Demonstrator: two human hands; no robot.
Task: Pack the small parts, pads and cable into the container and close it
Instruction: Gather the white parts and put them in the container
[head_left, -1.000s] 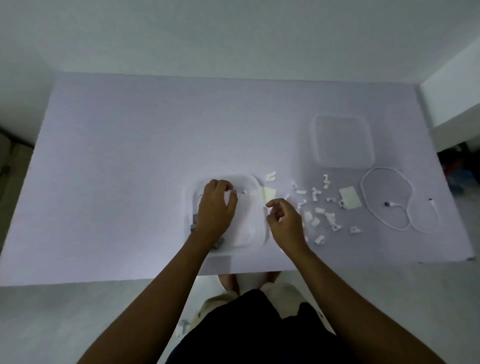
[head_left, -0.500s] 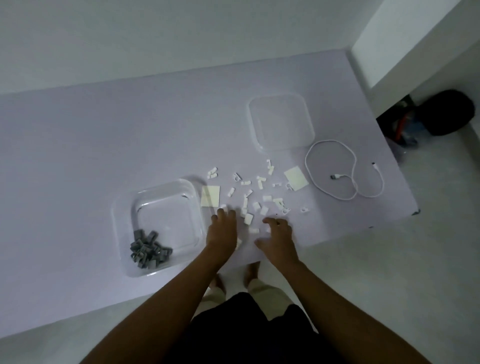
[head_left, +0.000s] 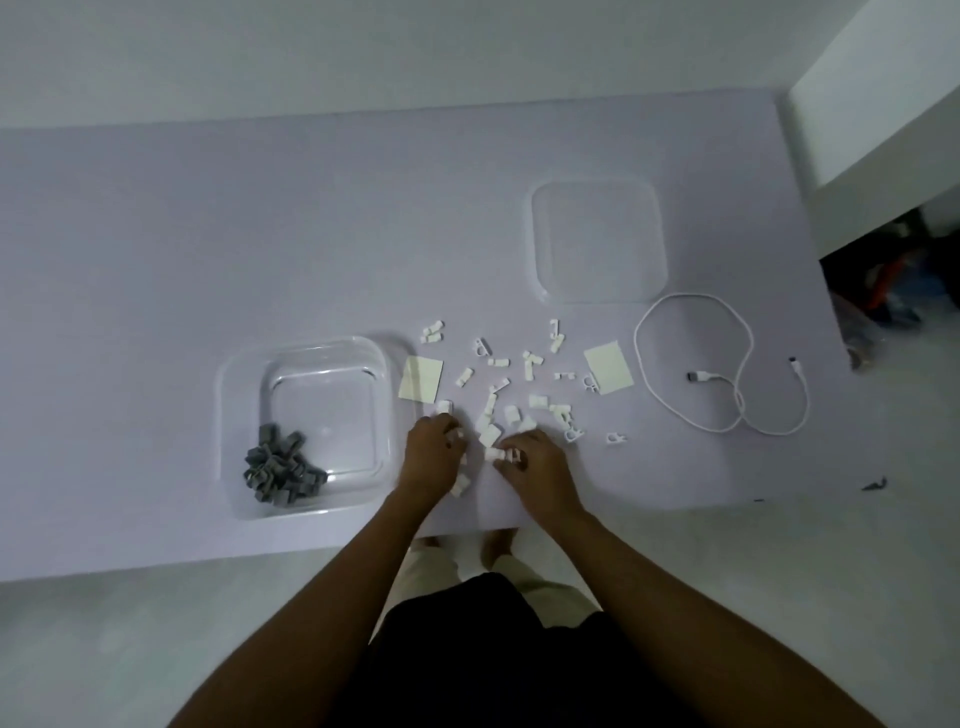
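A clear square container (head_left: 244, 374) stands on the table, with a heap of grey clips (head_left: 283, 465) in its near-left corner. Several white clips (head_left: 530, 364) lie scattered to its right, among two pale pads (head_left: 421, 378) (head_left: 609, 368). A white cable (head_left: 727, 364) is looped farther right. The clear lid (head_left: 597, 241) lies behind the clips. My left hand (head_left: 431, 457) rests on the table just right of the container, fingers curled over white clips. My right hand (head_left: 535, 462) pinches a white clip (head_left: 493, 453) at its fingertips.
The table's near edge (head_left: 311, 551) runs just below the container and my hands. A white wall corner (head_left: 872, 104) rises at the right, with dark clutter (head_left: 893, 280) on the floor beneath it. A small dark scrap (head_left: 875, 486) lies at the table's right corner.
My left hand has left the container and come to the white clips beside my right hand. The view has swung right. Both hands now close on clips near the table's front.
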